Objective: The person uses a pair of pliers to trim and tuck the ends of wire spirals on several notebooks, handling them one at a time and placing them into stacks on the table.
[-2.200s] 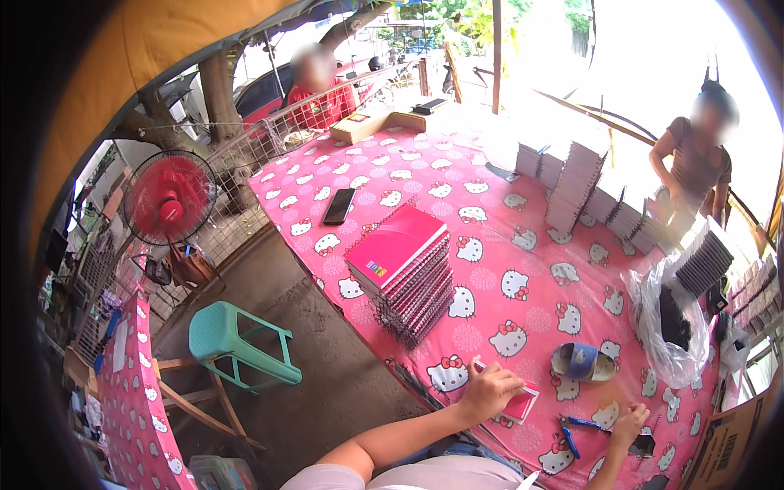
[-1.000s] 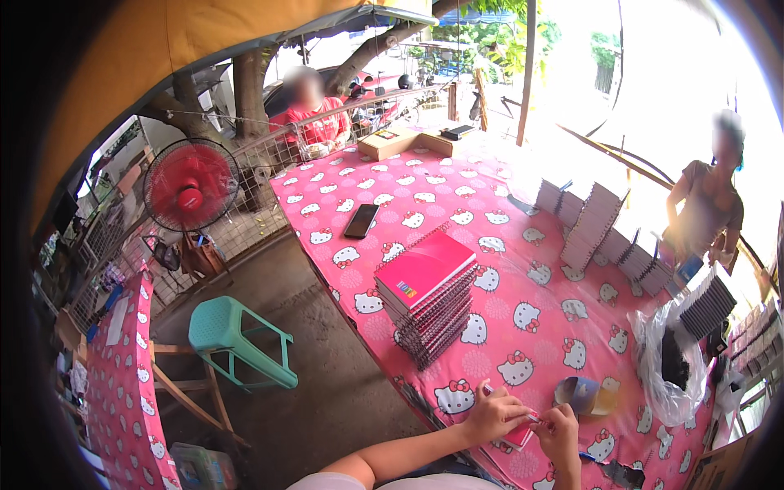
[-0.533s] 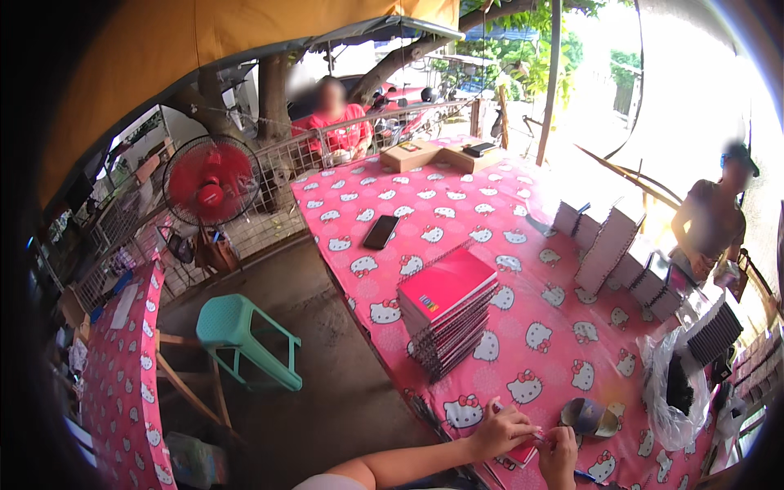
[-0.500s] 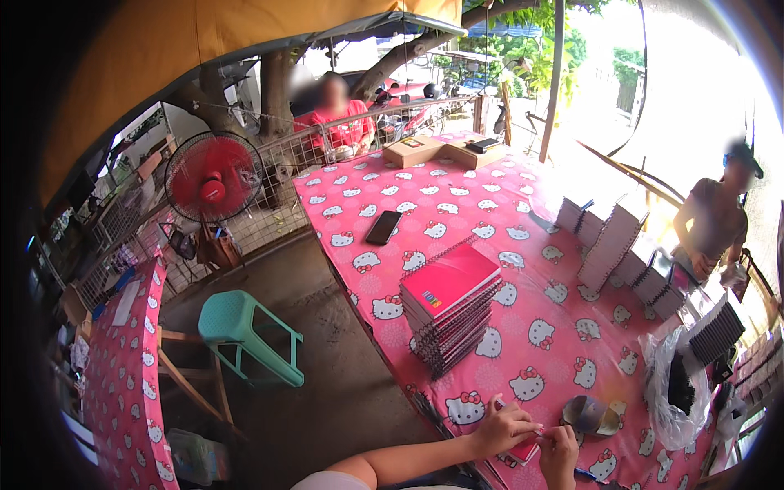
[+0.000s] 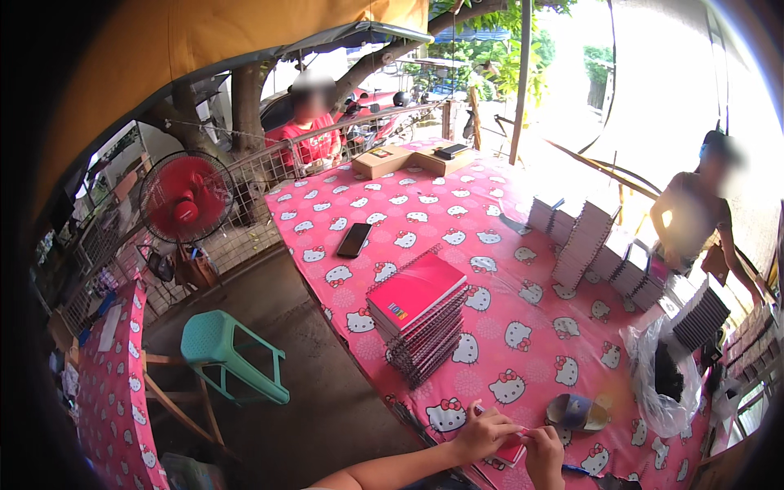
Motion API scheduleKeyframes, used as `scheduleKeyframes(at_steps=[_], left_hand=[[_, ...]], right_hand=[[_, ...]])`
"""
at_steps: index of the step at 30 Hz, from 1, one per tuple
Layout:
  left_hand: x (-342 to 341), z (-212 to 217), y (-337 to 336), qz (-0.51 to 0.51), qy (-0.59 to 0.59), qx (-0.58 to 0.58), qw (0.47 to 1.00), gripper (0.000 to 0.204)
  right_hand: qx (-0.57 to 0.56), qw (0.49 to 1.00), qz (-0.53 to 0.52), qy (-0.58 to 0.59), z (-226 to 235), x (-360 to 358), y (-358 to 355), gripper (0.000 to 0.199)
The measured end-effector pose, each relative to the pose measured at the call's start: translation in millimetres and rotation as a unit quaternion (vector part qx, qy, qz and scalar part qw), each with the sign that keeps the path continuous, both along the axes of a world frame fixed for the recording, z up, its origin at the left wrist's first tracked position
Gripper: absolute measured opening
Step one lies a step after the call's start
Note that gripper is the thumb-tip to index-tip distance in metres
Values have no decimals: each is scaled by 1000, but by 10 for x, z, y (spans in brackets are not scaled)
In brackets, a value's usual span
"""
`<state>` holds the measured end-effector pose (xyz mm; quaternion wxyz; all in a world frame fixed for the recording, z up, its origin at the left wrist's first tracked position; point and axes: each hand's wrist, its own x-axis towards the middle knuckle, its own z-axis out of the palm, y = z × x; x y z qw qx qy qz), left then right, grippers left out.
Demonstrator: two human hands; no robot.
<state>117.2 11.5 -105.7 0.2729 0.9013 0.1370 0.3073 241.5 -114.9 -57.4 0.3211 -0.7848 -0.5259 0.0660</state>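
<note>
At the near edge of the table, my left hand (image 5: 487, 434) is closed over a small red notebook (image 5: 510, 452), which my hands mostly cover. My right hand (image 5: 545, 454) pinches at the notebook's upper edge, its fingertips meeting those of the left. Any finer piece between the fingertips is too small to make out. Just ahead and to the left rises a stack of spiral-bound notebooks (image 5: 418, 296) with a red cover on top. A short grey-purple round object (image 5: 575, 412) lies beyond my right hand.
A patterned pink cloth covers the table (image 5: 514, 335). On it are a black phone (image 5: 354, 240), cardboard boxes (image 5: 381, 162), stacked notebooks (image 5: 583, 245) and a plastic bag (image 5: 665, 388). A green stool (image 5: 233, 355) and a fan (image 5: 186, 196) stand left. Two people are nearby.
My view has swung slightly right, so the scene sits further left. Both hands stay together at the small notebook. The person at right has lowered an arm outward.
</note>
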Motion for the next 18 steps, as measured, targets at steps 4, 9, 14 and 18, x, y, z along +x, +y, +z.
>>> scheduleKeyframes(at_steps=[4, 9, 14, 18], left_hand=[[9, 53, -15, 16, 13, -11, 1000, 31], [22, -16, -10, 9, -2, -10, 1000, 23], [0, -79, -8, -5, 4, -12, 1000, 20], [4, 8, 65, -23, -8, -37, 999, 23]], right_hand=[[23, 999, -36, 28, 73, -75, -12, 27], [16, 998, -59, -12, -16, -78, 32, 12], [22, 998, -53, 15, -262, 427, -88, 19], [-52, 984, -131, -110, -173, 1255, -335, 59]])
